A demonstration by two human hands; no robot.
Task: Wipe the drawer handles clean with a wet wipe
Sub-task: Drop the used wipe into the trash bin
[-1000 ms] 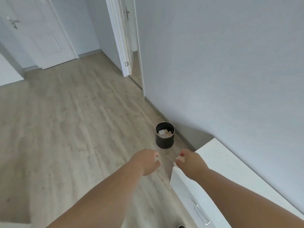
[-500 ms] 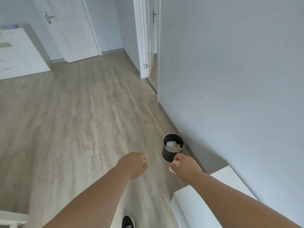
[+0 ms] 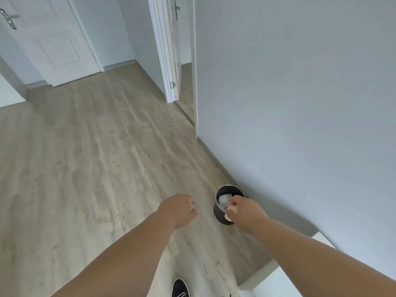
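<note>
Nearest, a shoe [image 3: 180, 288] and the white drawer unit's corner [image 3: 285, 281] sit at the frame's bottom; no handles are in view. Left hand [image 3: 181, 210] is loosely curled, apparently holding nothing. Right hand [image 3: 243, 211] pinches a crumpled wet wipe [image 3: 228, 213], touching the near rim of the dark bin [image 3: 222, 217] in this view. The bin lies just ahead of the right hand, the nearer one; a drop seems next.

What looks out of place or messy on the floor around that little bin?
Nothing stands out. The dark bin stands upright by the wall with crumpled white waste inside, none spilled on the wood floor. The right hand pinches a used wipe just above its rim.
</note>
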